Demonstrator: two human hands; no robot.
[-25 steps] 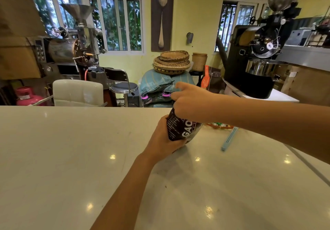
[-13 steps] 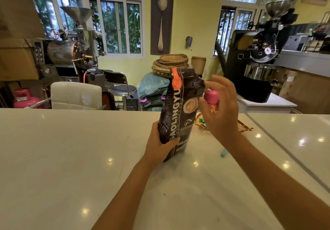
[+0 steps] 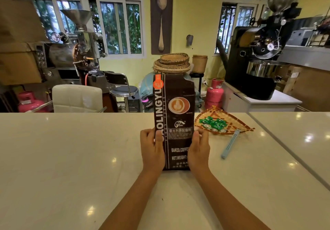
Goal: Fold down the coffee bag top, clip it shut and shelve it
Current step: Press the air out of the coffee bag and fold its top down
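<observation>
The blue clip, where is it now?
Head view: the blue clip lies on the counter, right of the coffee bag, just before the woven tray.

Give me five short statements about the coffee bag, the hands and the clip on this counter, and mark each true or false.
1. The coffee bag stands upright on the counter. True.
2. Only the left hand touches the bag. False: the right hand holds its other side too.
3. The blue clip is clamped on the bag top. False: it lies on the counter, right of the bag.
4. The woven tray holds green-wrapped candies. True.
5. The bag top is folded down. False: it stands unfolded.
</observation>
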